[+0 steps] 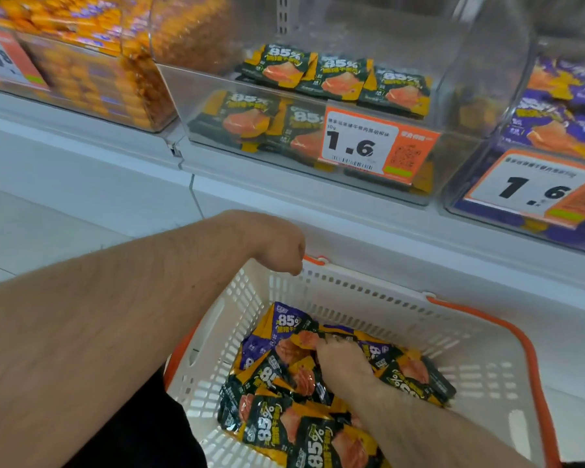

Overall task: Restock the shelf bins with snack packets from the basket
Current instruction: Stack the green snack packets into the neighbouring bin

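A white basket with orange handles sits low in front of the shelf, holding several dark green and purple snack packets. My right hand reaches down into the pile, its fingers pinching a packet near the top of the heap. My left hand is curled over the basket's far left corner and grips the rim there. Above, a clear shelf bin holds a thin layer of matching dark green packets.
An orange price tag reading 1.6 hangs on that bin's front. A bin of purple packets stands to its right, and a full bin of orange packets to its left. The white shelf ledge runs just above the basket.
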Demonstrator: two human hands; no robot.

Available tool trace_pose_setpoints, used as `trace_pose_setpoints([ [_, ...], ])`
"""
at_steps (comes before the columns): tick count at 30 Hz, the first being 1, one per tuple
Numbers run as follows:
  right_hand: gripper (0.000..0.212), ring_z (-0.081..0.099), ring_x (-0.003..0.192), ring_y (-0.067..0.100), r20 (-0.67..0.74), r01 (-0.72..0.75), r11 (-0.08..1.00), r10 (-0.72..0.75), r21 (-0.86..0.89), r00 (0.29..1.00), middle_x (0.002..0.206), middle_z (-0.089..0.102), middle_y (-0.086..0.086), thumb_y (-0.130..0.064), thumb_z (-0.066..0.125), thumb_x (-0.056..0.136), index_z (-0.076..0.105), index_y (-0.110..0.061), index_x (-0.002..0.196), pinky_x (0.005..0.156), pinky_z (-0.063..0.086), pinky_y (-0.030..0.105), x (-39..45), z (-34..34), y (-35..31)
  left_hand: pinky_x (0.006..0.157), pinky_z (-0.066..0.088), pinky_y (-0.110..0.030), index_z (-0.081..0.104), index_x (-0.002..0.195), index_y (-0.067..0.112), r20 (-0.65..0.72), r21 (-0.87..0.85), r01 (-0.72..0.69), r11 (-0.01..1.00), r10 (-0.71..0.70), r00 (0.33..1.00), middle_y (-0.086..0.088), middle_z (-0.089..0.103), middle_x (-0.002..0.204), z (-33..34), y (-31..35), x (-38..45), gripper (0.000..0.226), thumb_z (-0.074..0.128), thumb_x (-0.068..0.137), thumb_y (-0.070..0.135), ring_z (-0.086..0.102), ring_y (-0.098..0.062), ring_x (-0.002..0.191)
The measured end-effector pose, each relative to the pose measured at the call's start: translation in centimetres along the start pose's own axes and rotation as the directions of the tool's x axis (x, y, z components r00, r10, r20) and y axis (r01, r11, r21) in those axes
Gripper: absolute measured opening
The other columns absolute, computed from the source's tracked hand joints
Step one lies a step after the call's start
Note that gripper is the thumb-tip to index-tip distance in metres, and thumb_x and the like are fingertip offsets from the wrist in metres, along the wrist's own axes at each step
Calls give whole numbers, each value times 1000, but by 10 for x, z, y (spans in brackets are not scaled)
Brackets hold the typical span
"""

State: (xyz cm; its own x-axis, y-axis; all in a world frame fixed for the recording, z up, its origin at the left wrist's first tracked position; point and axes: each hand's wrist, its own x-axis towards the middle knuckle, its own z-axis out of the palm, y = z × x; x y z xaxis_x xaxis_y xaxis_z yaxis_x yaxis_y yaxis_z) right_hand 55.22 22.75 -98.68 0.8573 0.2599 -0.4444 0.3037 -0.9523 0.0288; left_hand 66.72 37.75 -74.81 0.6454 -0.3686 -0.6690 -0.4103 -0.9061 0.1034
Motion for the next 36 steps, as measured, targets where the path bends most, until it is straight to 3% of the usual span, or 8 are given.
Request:
trace_pose_setpoints([
  [5, 28, 62, 95, 26, -143, -106, 952, 152, 287, 978, 104, 64, 4, -5, 47, 87, 55, -17, 111, 73, 49, 36, -8, -64, 13, 100, 38, -32, 51, 139, 18, -72, -47, -27, 999, 24, 997, 0, 51, 140, -7, -5, -14, 43, 50, 99, 35, 49, -19, 124],
  [9, 22, 54, 71, 17, -172, -63, 702, 259, 709, 950, 76, 51, -6, -12, 39, 99, 60, -18, 100, 55, 36, 27, -11, -123, 22, 106, 34, -38, 33, 148, 27, -200, -3, 34, 999, -34, 979, 0, 37, 151, -11, -25, -25, 67, 57, 91, 53, 37, -25, 134],
  [14, 22, 58, 93, 20, -251, 75, 512, 285, 856, 925, 101, 64, 3, -13, 45, 101, 61, -25, 94, 73, 47, 30, -21, -188, 25, 106, 38, -38, 28, 148, 24, -245, -210, -3, 978, -50, 968, 1, 37, 150, -18, -47, -47, 81, 66, 84, 57, 42, -23, 131],
  [18, 28, 64, 97, 29, -330, 216, 355, 301, 910, 895, 103, 70, 8, -5, 50, 98, 61, -18, 75, 78, 50, 36, -37, -227, 19, 89, 48, -36, 58, 118, 17, -379, -395, -175, 902, 13, 925, 0, 62, 116, -17, -53, -60, 43, 74, 84, 36, 60, -22, 105],
  [21, 29, 59, 83, 16, -397, 289, 364, 267, 885, 878, 87, 66, -2, -7, 51, 98, 61, -19, 73, 71, 42, 30, -49, -252, 12, 67, 49, -32, 64, 82, 16, -538, -470, -326, 820, 27, 843, -2, 69, 80, -20, -54, -74, 12, 76, 81, 16, 65, -20, 76],
  [27, 17, 45, 58, 0, -676, 437, 586, 276, 682, 684, 59, 53, -11, -11, 61, 94, 75, -19, 95, 57, 33, 12, -74, -297, 0, 63, 52, -39, 61, 75, 10, -836, -393, -506, 768, -70, 544, -7, 66, 76, -35, -56, -112, 17, 78, 71, 12, 63, -21, 68],
  [34, 22, 58, 50, 21, -591, 578, 144, 314, 804, 744, 62, 69, 3, -10, 55, 93, 68, -16, 77, 47, 43, 21, -106, -371, -26, 59, 39, -14, 52, 67, 29, -991, -126, -624, 771, -77, 106, 15, 54, 66, -45, -58, -139, 22, 69, 68, 15, 50, 0, 65],
  [36, 20, 64, 56, 25, -563, 545, 154, 334, 824, 756, 64, 70, 3, -14, 61, 89, 69, -14, 71, 54, 52, 27, -99, -383, -30, 65, 39, -9, 59, 73, 24, -998, -62, -567, 821, -67, 13, 12, 57, 73, -47, -60, -135, 15, 69, 69, 13, 52, 0, 71],
])
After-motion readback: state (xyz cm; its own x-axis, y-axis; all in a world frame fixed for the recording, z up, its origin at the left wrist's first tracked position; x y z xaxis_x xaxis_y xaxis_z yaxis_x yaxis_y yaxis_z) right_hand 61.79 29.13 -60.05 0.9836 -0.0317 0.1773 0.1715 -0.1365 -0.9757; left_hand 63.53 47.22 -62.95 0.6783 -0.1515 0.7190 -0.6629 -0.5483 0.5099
